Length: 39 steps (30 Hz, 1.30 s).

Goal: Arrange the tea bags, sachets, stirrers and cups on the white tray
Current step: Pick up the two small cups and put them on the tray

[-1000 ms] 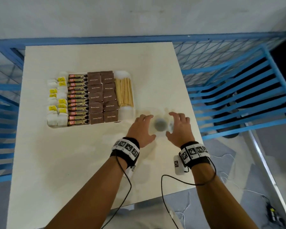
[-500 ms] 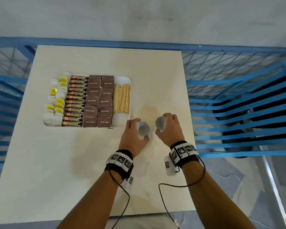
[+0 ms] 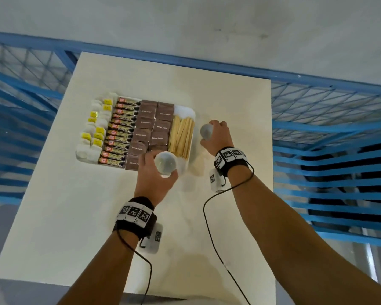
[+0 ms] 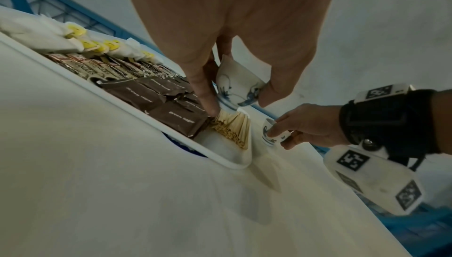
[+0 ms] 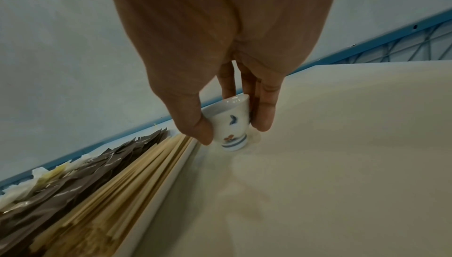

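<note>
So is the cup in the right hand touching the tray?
Apart. The right wrist view shows bare table between the cup in the right hand and the tray rim.

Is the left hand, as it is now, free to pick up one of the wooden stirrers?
Probably not. The left hand already grips a small cup, though it hovers right over the stirrers with nothing between.

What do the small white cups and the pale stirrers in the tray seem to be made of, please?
Small white cups: likely glazed ceramic; glossy rim highlight, painted blue-and-red motifs. Pale stirrers: apparently unfinished wood; matte, tan, flat strips.
</note>
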Available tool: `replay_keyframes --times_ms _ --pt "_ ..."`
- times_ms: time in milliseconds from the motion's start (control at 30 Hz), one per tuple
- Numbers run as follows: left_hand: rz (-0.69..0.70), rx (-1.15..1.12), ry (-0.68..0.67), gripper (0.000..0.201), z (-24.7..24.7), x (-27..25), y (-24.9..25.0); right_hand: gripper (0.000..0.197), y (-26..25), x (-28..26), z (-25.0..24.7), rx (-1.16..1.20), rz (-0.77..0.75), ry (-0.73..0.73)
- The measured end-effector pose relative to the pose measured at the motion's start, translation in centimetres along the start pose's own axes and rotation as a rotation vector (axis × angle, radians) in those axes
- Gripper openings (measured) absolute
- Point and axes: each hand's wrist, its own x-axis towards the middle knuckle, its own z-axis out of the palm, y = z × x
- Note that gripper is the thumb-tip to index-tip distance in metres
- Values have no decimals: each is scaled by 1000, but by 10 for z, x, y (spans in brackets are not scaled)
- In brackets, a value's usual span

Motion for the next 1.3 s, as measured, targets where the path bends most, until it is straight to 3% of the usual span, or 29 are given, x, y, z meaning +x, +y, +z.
replay_keyframes --times_ms 300,400,500,667,800,900,1000,1167,1300 --pt "69 -51 33 74 -2 7 -7 79 -8 12 2 -18 10 5" --pt "44 -83 32 74 -2 9 -4 92 -12 -8 0 -119 6 126" --pt "45 -97 27 73 -1 9 1 79 -23 -46 2 17 -131 273" --pt "67 -125 -46 75 6 8 9 77 -43 -106 12 273 -199 -120" --pt "138 -128 -52 71 13 5 15 58 -46 -117 4 328 -256 -86" --pt "158 -148 -68 72 14 3 19 55 -40 -115 -1 325 -279 -26" --pt "168 -82 -134 75 12 2 20 56 -24 -106 4 335 -212 100" --pt "186 15 -312 25 5 -10 2 61 7 -83 28 227 57 165" --pt "146 49 -360 17 0 -23 -17 61 10 -74 39 229 116 169"
